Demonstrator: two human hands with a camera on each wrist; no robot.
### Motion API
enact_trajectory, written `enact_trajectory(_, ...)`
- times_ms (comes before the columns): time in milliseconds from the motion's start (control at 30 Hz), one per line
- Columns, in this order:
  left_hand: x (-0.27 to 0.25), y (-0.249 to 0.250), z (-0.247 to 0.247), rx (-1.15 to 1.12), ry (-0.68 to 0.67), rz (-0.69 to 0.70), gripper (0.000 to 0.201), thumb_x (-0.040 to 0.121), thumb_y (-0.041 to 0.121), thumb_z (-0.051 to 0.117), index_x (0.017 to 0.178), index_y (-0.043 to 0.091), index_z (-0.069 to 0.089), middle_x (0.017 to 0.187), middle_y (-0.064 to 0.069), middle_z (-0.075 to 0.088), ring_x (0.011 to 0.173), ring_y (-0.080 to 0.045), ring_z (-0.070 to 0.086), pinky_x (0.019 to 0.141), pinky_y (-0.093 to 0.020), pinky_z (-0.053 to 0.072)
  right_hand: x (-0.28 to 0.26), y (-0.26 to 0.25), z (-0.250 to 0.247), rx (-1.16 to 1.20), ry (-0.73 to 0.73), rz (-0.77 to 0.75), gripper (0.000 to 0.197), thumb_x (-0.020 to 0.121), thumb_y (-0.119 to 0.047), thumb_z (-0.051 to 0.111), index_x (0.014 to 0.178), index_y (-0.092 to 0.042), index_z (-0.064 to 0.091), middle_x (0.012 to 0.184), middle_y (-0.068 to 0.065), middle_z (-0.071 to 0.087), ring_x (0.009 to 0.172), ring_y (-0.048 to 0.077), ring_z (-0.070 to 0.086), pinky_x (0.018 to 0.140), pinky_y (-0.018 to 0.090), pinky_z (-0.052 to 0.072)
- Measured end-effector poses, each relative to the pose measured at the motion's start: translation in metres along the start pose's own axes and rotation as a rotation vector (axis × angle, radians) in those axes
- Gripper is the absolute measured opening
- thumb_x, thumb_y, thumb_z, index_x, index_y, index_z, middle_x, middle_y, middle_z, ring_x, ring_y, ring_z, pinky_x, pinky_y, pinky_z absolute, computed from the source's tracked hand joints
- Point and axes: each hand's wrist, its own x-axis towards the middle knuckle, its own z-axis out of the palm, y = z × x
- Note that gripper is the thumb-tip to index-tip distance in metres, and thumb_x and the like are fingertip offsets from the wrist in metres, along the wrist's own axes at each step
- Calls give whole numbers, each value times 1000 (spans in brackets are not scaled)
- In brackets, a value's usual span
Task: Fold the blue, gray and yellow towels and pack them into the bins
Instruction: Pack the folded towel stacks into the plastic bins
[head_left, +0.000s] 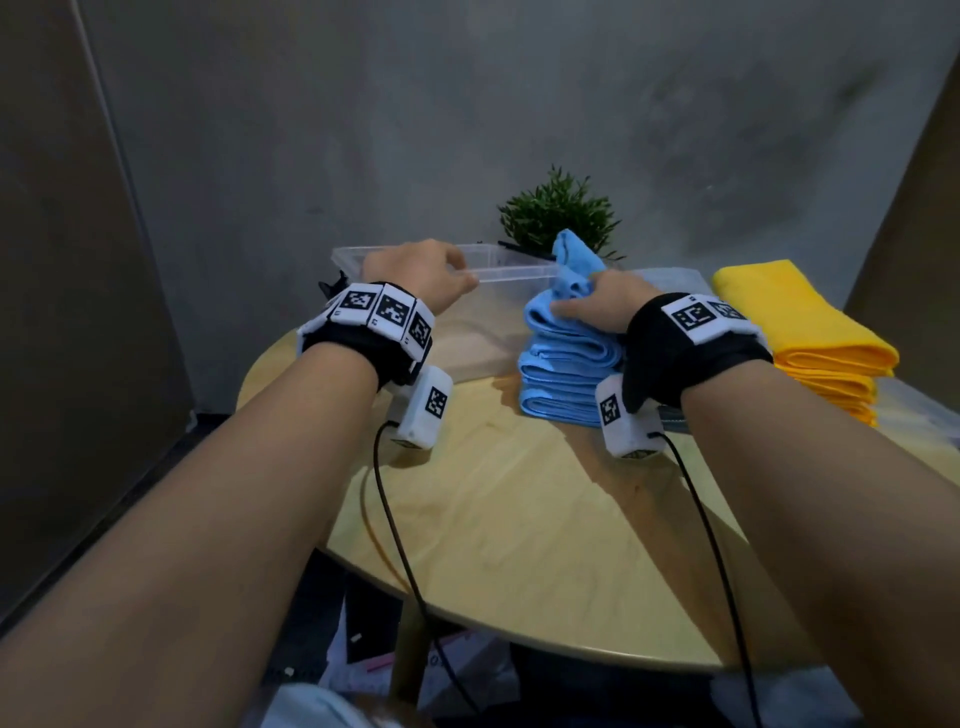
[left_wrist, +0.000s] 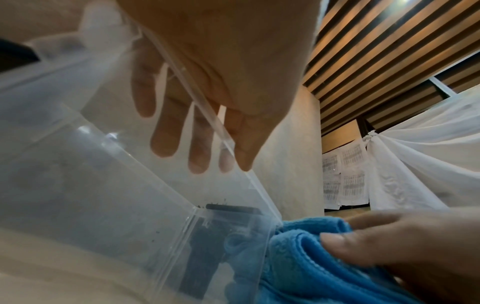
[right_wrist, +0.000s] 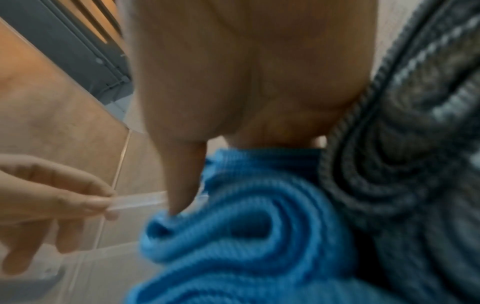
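Round wooden worktop (head_left: 519, 519): my left hand (head_left: 415, 275) grips the clear bin (head_left: 514, 273) rim to steady it; right hand (head_left: 597, 306) clutches the top blue towel (head_left: 566, 291), stack just right, for loading.

An indoor room that looks like a staged recording space rather than a lived-in home. A small round wooden table (head_left: 519, 545) stands against a bare grey concrete-looking wall (head_left: 467, 104), with a small green potted plant (head_left: 558, 218) at its far edge. The left wrist view shows a ceiling of dark wooden slats (left_wrist: 376, 51), white sheer fabric (left_wrist: 415, 154) draped and knotted across the room, and printed paper sheets (left_wrist: 342, 179) pinned to a wall.
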Motion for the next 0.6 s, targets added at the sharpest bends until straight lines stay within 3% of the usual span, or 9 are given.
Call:
enact_trajectory(67,0,0,0,41,28,17,37,90,55,48,118,33,59,117,-2,65,110,-25,58,93,-34,43,-4,-2,0,-80,-166,-25,81,83,-55,63,142,-8,34,142,12,44,126,29,46,98,34,37)
enact_trajectory(200,0,-2,2,75,68,54,36,91,54,46,117,33,60,114,-2,65,107,-26,58,89,-35,41,-1,7,-3,-118,-199,-31,78,74,-30,80,136,-10,38,136,12,50,120,30,50,93,38,43)
enact_trajectory(300,1,-2,4,79,65,56,35,91,56,46,115,34,60,113,-1,66,107,-25,58,87,-34,41,-1,11,-3,-84,-47,-27,64,82,-20,71,136,-5,41,135,18,49,120,33,49,90,38,42)
enact_trajectory(433,5,1,5,88,47,35,35,90,56,46,115,35,60,113,-2,66,109,-25,58,87,-33,40,4,18,-1,123,237,-12,35,89,-22,59,116,-2,51,117,21,57,99,34,53,73,33,34)
enact_trajectory(600,7,0,11,74,43,56,37,91,56,44,117,35,59,118,1,65,113,-22,57,96,-34,40,4,28,-1,400,458,94,31,90,-26,54,114,-5,53,115,21,60,104,37,56,75,35,38)
